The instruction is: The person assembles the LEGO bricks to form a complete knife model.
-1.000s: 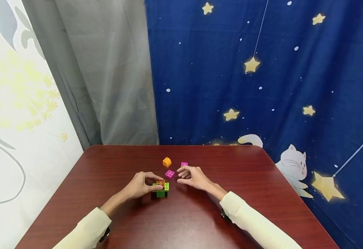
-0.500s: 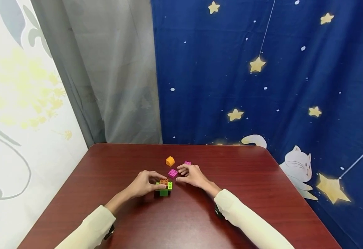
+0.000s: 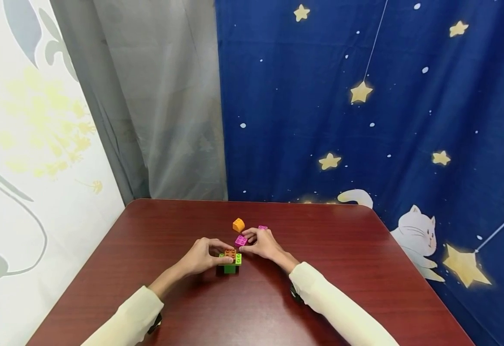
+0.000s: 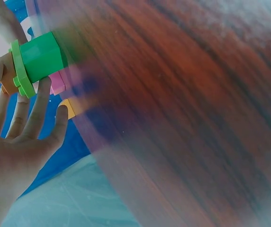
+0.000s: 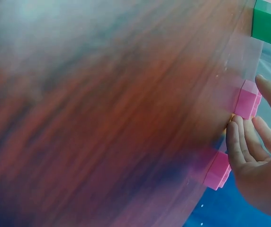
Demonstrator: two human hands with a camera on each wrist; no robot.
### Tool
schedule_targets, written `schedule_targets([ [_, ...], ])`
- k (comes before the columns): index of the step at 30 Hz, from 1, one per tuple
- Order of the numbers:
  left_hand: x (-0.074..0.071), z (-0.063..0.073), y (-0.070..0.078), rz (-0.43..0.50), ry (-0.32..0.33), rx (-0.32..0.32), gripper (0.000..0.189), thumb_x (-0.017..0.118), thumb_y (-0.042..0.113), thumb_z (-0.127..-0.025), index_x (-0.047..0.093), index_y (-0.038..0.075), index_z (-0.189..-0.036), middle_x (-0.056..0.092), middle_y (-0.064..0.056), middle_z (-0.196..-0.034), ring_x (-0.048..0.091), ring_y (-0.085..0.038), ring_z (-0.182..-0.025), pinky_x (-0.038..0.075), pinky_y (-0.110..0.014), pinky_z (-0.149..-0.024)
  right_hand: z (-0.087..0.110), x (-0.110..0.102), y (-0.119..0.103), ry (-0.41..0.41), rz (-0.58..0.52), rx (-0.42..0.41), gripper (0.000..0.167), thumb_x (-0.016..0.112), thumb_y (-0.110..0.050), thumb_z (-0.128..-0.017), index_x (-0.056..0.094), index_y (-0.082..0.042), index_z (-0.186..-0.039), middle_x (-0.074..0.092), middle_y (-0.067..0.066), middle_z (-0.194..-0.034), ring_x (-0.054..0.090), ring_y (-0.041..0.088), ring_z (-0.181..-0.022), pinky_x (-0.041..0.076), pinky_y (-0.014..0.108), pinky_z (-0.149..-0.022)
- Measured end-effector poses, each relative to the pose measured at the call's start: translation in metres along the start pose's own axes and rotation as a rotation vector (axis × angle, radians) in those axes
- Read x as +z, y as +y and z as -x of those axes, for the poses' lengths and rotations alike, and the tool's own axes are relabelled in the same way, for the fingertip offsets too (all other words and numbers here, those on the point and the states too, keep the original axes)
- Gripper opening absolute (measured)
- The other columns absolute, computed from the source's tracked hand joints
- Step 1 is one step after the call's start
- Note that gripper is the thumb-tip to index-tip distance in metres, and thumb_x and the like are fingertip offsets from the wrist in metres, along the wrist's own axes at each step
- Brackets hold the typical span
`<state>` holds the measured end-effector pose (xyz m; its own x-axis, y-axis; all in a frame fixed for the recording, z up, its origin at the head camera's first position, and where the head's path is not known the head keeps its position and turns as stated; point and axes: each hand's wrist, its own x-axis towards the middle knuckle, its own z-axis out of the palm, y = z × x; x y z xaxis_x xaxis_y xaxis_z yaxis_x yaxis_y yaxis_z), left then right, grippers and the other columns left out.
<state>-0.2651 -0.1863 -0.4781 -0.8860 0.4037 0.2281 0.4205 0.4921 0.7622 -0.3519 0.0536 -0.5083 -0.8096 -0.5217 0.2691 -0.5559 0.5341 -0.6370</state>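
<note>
My left hand [image 3: 202, 254] holds a small stack of toy bricks, its thumb on the near side. In the stack, an orange-brown brick [image 3: 230, 253] sits on a lime green plate [image 4: 22, 70], with a darker green block [image 4: 41, 56] beneath. My right hand [image 3: 264, 243] reaches in from the right at a pink brick [image 3: 240, 240]. Its thumb and fingers are spread on either side of that brick [image 5: 247, 100]; contact is not plain. Behind the right hand lies a second pink brick [image 3: 263, 228], partly hidden in the head view.
A rounded yellow-orange brick [image 3: 238, 225] lies on the dark red wooden table [image 3: 182, 216], beyond the nearer pink brick. Curtains, one grey [image 3: 169, 120] and one blue with stars [image 3: 277, 120], hang behind the table's far edge.
My right hand has moved left to the nearer pink brick, and its fingertips have come around it. The left hand keeps its hold on the stack. The head view has shifted slightly.
</note>
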Motion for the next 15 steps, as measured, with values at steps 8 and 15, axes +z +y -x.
schedule_targets([
  [8,0.0004,0.0003,0.0002,-0.001,-0.001,-0.005,0.030,0.087,0.030,-0.086,0.081,0.015,-0.111,0.077,0.001,-0.099,0.073,-0.014,-0.084,0.058,-0.027,-0.074,-0.0041,0.0035,-0.0034,-0.017,0.031,0.066,0.050,0.091,-0.029,-0.082,0.073,-0.004,-0.120,0.078,0.006,-0.109,0.074,0.015,-0.091,0.050,0.034,-0.098],
  [15,0.0009,0.0001,-0.0008,0.010,-0.002,-0.002,0.029,0.087,0.029,-0.086,0.080,0.015,-0.111,0.077,0.001,-0.098,0.073,-0.014,-0.082,0.058,-0.025,-0.072,-0.0040,0.0051,-0.0049,-0.025,0.030,0.058,0.040,0.091,-0.021,-0.082,0.073,-0.003,-0.113,0.077,0.008,-0.105,0.072,0.017,-0.089,0.057,0.024,-0.079],
])
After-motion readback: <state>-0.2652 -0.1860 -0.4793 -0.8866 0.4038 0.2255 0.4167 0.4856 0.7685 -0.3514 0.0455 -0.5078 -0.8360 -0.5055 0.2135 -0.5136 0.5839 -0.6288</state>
